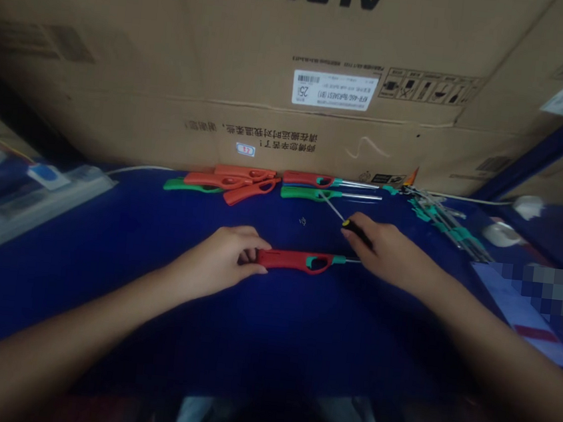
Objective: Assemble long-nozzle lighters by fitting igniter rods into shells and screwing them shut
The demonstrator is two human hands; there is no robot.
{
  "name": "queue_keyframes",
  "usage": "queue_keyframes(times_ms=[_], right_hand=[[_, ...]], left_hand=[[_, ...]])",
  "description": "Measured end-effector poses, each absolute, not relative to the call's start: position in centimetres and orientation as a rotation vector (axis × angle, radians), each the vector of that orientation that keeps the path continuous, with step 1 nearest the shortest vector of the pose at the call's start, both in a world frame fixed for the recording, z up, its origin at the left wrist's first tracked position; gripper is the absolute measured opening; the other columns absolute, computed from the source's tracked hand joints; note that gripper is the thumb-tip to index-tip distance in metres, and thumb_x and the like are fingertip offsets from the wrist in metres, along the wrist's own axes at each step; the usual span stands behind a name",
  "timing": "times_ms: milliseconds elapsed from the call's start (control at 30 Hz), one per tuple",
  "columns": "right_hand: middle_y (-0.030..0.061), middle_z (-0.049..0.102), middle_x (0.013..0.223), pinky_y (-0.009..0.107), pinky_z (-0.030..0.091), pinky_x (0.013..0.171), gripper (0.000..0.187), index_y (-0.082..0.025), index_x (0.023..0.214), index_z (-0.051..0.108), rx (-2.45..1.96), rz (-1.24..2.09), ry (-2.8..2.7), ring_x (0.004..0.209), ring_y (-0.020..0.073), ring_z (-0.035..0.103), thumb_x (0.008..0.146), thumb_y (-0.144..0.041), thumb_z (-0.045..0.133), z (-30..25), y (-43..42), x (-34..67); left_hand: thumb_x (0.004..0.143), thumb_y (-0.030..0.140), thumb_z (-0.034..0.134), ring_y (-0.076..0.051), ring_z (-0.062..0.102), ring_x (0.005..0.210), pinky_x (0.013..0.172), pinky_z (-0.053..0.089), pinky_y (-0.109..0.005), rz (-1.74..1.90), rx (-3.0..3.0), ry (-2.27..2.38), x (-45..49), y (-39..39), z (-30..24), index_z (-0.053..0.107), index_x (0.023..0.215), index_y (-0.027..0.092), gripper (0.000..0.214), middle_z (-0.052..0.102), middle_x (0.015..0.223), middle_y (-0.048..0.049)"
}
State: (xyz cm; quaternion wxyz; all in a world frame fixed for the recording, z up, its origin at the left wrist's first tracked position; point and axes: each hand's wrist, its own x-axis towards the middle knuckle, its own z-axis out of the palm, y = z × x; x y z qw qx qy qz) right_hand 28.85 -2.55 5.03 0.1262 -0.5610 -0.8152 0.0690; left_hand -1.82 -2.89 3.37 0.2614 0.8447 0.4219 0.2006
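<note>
My left hand pinches the handle end of a red stick lighter, which lies level on the blue table with its metal tube pointing right. In my right hand is a screwdriver with a black handle and a yellow spot, its thin shaft slanting up and left. The shaft's tip overlaps a green stick lighter lying farther back; whether they touch I cannot tell. A few tiny screws lie on the cloth between the two lighters.
Orange and green handle shells are piled at the back left. Beside the green lighter is another red lighter. Several metal tubes with teal parts lie back right. A large cardboard box walls off the back.
</note>
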Motion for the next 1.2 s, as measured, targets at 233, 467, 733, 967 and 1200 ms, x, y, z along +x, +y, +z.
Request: queue_keyframes(times_ms=[233,467,733,967,1200], right_hand=[[0.0044,0.073,0.087,0.028,0.039,0.060,0.023,-0.024,0.099,0.065,-1.767,0.162,-2.506,0.073,0.0206,0.067,0.098,-0.037,0.047,5.45,-2.82,28.62],[0.0041,0.073,0.083,0.028,0.038,0.056,0.022,-0.025,0.098,0.069,-1.805,0.171,-2.505,0.067,0.0197,0.064,0.094,-0.037,0.050,5.51,-2.96,28.50],[0.0046,0.075,0.090,0.027,0.040,0.057,0.023,-0.025,0.101,0.069,-1.792,0.177,-2.503,0.072,0.0202,0.067,0.095,-0.036,0.051,5.38,-2.77,28.47],[0.0034,0.074,0.084,0.027,0.038,0.056,0.025,-0.024,0.099,0.070,-1.803,0.181,-2.425,0.069,0.0191,0.065,0.095,-0.038,0.051,5.33,-2.74,28.61],[0.0040,0.071,0.078,0.028,0.038,0.056,0.027,-0.023,0.094,0.069,-1.807,0.194,-2.348,0.065,0.0187,0.063,0.093,-0.043,0.051,5.70,-2.86,28.84]], left_hand=[[0.084,0.022,0.076,-0.012,0.064,0.073,0.071,0.056,-0.026,0.535,2.345,1.051,-1.55,-3.29,2.81,0.074,0.111,0.021,0.027,0.064,0.093,-0.0009],[0.088,0.026,0.073,-0.015,0.066,0.083,0.077,0.055,-0.028,0.503,2.419,1.025,-1.74,-3.42,2.82,0.072,0.116,0.021,0.029,0.067,0.102,-0.0034],[0.093,0.029,0.068,-0.018,0.068,0.092,0.083,0.055,-0.030,0.446,2.504,1.043,-1.60,-3.60,3.06,0.069,0.123,0.022,0.031,0.068,0.112,-0.0050],[0.092,0.032,0.068,-0.019,0.068,0.095,0.081,0.055,-0.030,0.444,2.524,1.055,-1.48,-3.77,3.04,0.070,0.122,0.023,0.032,0.068,0.112,-0.0045],[0.092,0.034,0.068,-0.019,0.068,0.095,0.082,0.056,-0.031,0.482,2.519,1.017,-1.54,-3.63,2.83,0.069,0.122,0.024,0.032,0.068,0.111,-0.0052]])
